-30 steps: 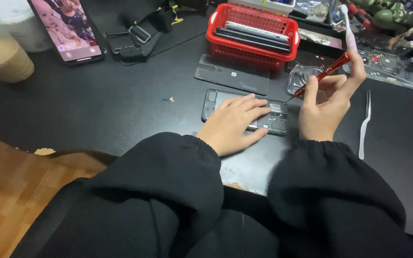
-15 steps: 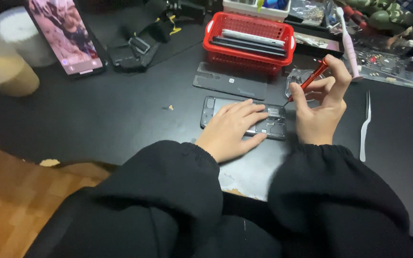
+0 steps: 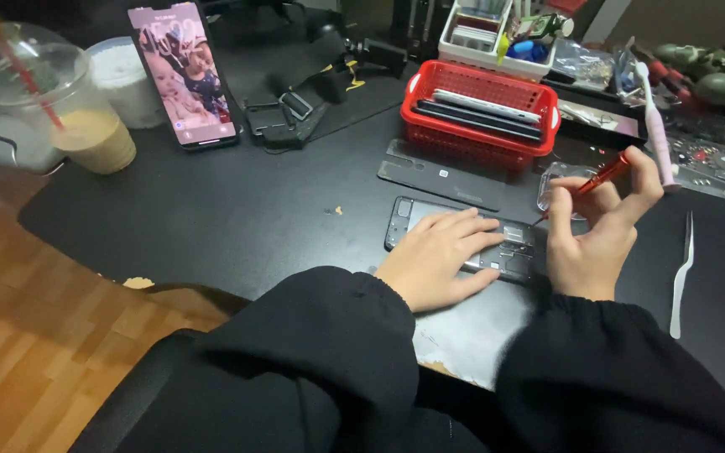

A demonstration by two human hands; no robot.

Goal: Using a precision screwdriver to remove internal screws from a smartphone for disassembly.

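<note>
Fingers (image 3: 610,197) around red screwdriver (image 3: 599,178)

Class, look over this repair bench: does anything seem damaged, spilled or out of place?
Yes. The black mat is chipped along its near edge, baring pale material, and a small crumb lies on it. The opened phone under the left hand lies flat.

An opened black phone body (image 3: 463,239) was pinned flat under the left hand (image 3: 438,256); the slim red metal screwdriver (image 3: 595,180) was held right of it, a red plastic basket (image 3: 480,113) behind.
</note>
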